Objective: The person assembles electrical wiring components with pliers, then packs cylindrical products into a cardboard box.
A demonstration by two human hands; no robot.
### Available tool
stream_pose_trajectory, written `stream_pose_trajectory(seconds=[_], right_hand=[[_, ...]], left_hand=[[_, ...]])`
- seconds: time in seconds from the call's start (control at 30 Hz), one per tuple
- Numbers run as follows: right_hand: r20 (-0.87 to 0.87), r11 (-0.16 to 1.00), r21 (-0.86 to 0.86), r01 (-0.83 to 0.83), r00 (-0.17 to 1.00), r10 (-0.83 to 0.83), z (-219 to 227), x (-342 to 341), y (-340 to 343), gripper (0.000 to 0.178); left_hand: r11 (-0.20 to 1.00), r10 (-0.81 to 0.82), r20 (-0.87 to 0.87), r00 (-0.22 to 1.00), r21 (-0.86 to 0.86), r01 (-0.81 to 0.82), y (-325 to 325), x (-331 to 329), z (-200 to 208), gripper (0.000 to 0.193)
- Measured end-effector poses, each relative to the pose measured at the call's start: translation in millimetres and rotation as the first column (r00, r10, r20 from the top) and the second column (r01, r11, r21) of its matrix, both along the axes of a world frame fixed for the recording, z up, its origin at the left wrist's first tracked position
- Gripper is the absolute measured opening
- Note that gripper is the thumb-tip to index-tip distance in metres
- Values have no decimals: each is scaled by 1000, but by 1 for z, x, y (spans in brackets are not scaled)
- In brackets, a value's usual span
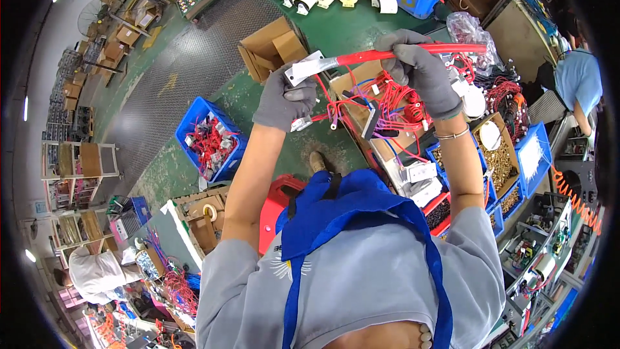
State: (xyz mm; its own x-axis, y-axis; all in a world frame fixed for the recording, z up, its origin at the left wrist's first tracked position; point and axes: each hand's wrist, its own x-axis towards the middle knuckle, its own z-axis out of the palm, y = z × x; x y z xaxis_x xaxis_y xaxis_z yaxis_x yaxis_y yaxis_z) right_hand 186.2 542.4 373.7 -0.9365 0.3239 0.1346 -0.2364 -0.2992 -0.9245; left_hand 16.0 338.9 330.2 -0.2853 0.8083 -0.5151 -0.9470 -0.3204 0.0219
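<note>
Hands (pixel 426 77) apart, clamped on white-ended red tube (pixel 363 57); floor (pixel 296 148) between blue bin (pixel 234 160), bench edge (pixel 381 163).

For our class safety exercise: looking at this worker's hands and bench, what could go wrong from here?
1. The tangled red wires lie close below the right hand; moving the long red piece could snag them.
2. The bracelet on the right wrist is uncovered and might catch on a wire.
3. Loose brass-coloured parts lie in an uncovered container near the right forearm, so a bump could perhaps spill some.
</note>
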Motion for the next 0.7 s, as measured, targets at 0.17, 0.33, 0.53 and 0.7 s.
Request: stream_pose_trajectory(seconds=[0.17, 0.33, 0.53, 0.7], right_hand=[[50, 995, 78, -58, 997, 55, 7, -11, 1, 26], [36, 953, 299, -48, 999, 39, 8, -18, 11, 25], [89, 945, 282, 164, 977, -196, 16, -5, 19, 25], [78, 914, 202, 352, 924, -373, 29, -2, -17, 26]], left_hand=[[988, -107, -12, 994, 112, 107, -5, -6, 3, 29], [986, -102, 22, 995, 137, 98, -10, -6, 10, 31], [980, -99, 22, 995, 176, 94, -5, -12, 0, 26], [994, -79, 1, 997, 71, 79, 12, 0, 5, 22]])
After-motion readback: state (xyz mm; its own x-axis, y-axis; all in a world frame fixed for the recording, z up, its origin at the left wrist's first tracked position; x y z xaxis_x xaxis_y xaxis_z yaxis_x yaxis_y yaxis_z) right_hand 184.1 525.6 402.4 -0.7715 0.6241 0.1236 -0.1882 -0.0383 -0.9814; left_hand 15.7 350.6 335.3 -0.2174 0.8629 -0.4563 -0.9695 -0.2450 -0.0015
